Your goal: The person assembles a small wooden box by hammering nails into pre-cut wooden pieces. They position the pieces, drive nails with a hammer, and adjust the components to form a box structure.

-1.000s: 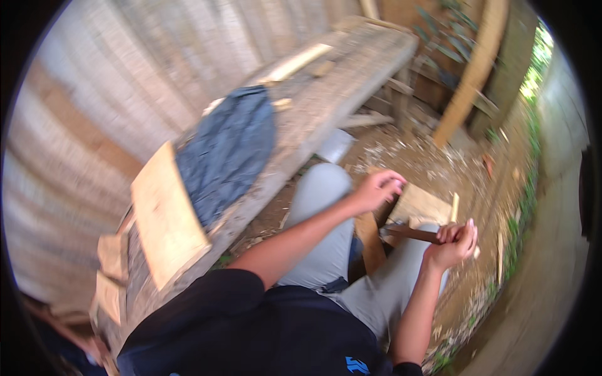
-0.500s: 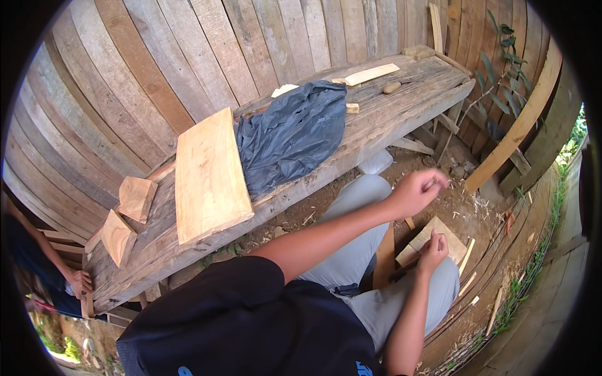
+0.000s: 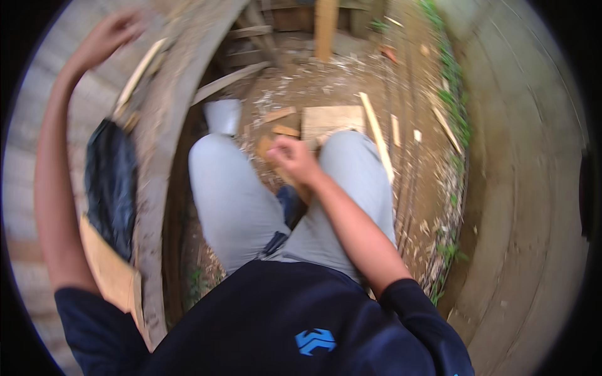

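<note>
L hand: left hand [image 3: 113, 36] raised high at upper L, above bench's far part; fingers part-bent, blurred, can't tell how wide or if holding anything.
R hand: right hand [image 3: 293, 158] low btwn knees, fingers curled inward; blur again, can't tell how tight or if it grips sth.
Dark bag: 1 dark plastic bag [image 3: 111, 188] on bench, L side, near L forearm; contents can't be seen.
Whitish bag: 1 pale bag or tub [image 3: 223, 116], on ground just past L knee; kind & contents unclear.
Wood block: 1 squarish light block [image 3: 332, 119] on ground, just past R knee, nr R hand; lower edge partly behind knee.
Small pcs: 2 small wood pcs [image 3: 279, 114], L of block, one beyond the other.
Brown plank: 1 brown plank [image 3: 264, 148] btwn knees, partly behind R hand.
Long strip: 1 pale strip [image 3: 377, 135] alongside R knee, R of block.
Bench wood: 1 wide pale board [image 3: 113, 266] at near end, next to dark bag; 1 narrow pale stick [image 3: 139, 76] farther up.
Bench edge: bench [image 3: 153, 182] edge runs top to bottom, L of L knee.
Ground: dirt ground [image 3: 351, 75] w/ shavings stretches past knees, btwn bench & grey-brown wall [image 3: 520, 163] at R; green plants [image 3: 448, 97] line wall's foot.
</note>
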The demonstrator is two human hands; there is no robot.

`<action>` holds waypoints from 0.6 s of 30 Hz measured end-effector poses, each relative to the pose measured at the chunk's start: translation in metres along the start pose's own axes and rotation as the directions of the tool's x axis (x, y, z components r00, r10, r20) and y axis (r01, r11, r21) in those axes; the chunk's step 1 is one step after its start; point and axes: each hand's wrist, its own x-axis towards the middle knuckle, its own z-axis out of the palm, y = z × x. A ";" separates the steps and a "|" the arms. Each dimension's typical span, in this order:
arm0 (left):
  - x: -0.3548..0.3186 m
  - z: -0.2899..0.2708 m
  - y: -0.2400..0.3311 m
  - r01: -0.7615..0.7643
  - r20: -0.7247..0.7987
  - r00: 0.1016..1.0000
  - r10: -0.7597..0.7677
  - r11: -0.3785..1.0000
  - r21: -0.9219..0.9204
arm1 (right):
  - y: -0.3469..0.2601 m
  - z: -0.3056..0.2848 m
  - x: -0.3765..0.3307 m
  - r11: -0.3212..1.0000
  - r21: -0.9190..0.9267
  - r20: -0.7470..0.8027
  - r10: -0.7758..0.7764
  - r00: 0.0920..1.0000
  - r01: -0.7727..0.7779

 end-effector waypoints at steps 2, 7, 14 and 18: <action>-0.056 -0.003 -0.053 0.059 0.055 0.996 -0.063 0.996 0.069 | -0.003 0.010 -0.004 1.000 0.017 0.014 0.009 1.000 -0.009; -0.218 -0.020 -0.154 0.398 0.193 0.904 -0.381 0.916 -0.059 | -0.003 0.019 0.007 0.995 0.058 0.011 0.086 0.996 -0.086; -0.304 -0.012 -0.144 0.542 0.190 0.831 -0.524 0.838 -0.062 | -0.020 0.011 0.001 0.992 -0.046 -0.048 0.114 0.992 -0.116; -0.268 -0.067 -0.180 0.436 0.016 0.900 -0.436 0.900 -0.025 | -0.009 0.018 0.005 0.996 0.043 -0.088 0.079 0.993 -0.076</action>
